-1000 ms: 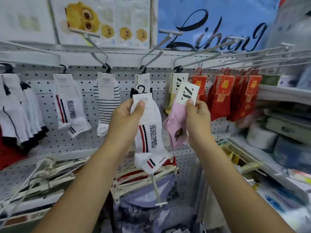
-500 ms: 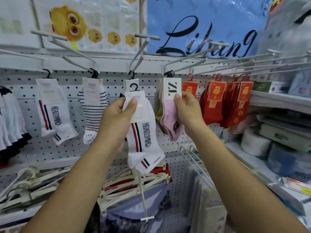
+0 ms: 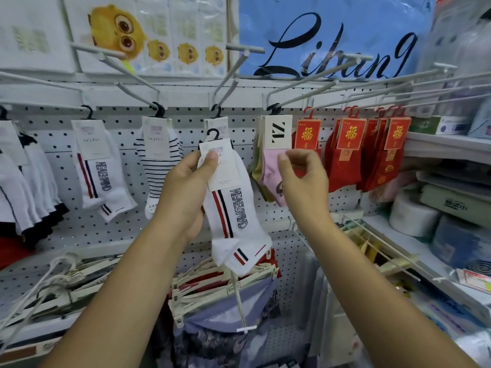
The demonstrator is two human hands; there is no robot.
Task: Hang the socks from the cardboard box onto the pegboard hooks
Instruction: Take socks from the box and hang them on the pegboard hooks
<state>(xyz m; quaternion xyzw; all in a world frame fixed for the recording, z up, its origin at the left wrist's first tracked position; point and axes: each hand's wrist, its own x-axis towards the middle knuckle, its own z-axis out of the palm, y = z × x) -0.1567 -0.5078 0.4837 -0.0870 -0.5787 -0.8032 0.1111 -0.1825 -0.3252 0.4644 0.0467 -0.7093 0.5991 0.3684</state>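
Hung: pink sock on hook.
Unhung: white sock, pinched in left hand.
Right hand: fingers loose, empty.

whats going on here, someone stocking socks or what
Yes, a person is hanging socks on a pegboard. The left hand grips a white sock with red and navy stripes by its card, held up in front of the board and not hung yet. The right hand is by the pink sock, which already hangs on the board; its fingers are loosely curled and seem to hold nothing.
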